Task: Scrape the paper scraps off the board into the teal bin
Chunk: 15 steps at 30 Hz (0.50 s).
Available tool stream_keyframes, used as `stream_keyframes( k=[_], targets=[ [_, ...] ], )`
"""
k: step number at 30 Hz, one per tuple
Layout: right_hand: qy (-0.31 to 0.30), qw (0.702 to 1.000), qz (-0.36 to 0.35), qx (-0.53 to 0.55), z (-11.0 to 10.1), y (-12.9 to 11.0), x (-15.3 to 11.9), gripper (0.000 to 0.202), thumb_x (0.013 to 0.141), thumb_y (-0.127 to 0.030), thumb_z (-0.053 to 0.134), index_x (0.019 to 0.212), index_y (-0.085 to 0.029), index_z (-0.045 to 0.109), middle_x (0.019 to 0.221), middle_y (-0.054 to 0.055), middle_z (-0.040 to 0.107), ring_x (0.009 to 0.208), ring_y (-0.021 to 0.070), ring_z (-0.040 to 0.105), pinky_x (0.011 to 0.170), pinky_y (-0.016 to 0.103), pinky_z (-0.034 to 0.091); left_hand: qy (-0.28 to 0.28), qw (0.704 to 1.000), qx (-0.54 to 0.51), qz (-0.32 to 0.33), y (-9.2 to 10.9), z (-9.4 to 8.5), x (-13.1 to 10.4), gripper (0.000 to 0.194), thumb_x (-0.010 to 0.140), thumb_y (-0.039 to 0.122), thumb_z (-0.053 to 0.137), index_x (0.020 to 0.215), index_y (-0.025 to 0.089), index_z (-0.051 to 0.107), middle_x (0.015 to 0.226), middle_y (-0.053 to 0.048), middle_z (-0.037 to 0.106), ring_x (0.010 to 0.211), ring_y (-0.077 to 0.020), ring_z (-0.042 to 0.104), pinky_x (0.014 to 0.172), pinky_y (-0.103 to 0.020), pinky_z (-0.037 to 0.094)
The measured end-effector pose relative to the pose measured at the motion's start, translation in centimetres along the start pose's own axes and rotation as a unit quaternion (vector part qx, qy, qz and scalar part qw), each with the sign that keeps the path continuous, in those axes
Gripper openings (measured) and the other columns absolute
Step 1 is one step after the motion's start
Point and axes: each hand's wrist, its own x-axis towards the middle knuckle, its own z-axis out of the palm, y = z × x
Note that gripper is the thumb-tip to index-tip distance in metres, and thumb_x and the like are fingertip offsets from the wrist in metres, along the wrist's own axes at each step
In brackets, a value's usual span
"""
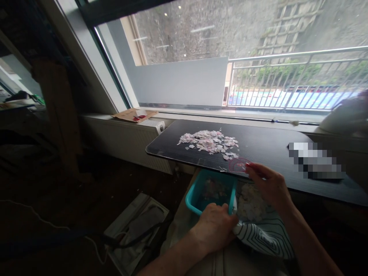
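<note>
My left hand [214,226] grips the near rim of a teal plastic basket [193,196], and a patterned cloth [264,235] lies against its fingers. Small paper-like pieces lie inside the basket, which sits below the table's front edge. In a pinch, my right hand [266,180] holds a thin red round item [237,165] at the table's front edge, with a few light bits seen within its outline. Behind it, a spread heap of pale pinkish pieces [208,141] lies on the dark table [264,143]. More pale pieces [251,201] rest below the edge, right of the basket.
Red scissors [139,117] lie on brown paper [123,115] on the sill at the left. A blurred object [314,159] is on the table's right part. An open white box [126,230] and cables are on the floor at lower left.
</note>
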Motion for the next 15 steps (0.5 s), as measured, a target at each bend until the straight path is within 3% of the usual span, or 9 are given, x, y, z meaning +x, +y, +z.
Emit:
stream_keyframes(
  k=[10,15],
  targets=[
    [-0.008,0.999,0.015,0.048,0.7,0.2,0.2,0.038,0.071,-0.049,0.067,0.092,-0.018,0.074,0.080,0.007,0.073,0.068,0.0213,0.067,0.068,0.034,0.055,-0.015,1.000,-0.005,-0.001,-0.1,0.0,0.1,0.019,0.084,0.037,0.056,0.088,0.019,0.064,0.084,-0.006,0.062,0.073,-0.0220,0.062,0.066,-0.031,0.046],
    [-0.043,0.997,0.001,0.060,1.3,-0.2,0.3,0.036,0.071,-0.048,0.066,0.089,-0.018,0.074,0.078,0.006,0.073,0.068,0.0208,0.067,0.066,0.033,0.055,-0.025,1.000,-0.011,-0.005,-0.1,-0.2,0.1,0.020,0.084,0.037,0.056,0.091,0.019,0.064,0.085,-0.006,0.062,0.075,-0.0231,0.062,0.067,-0.032,0.046]
  ],
)
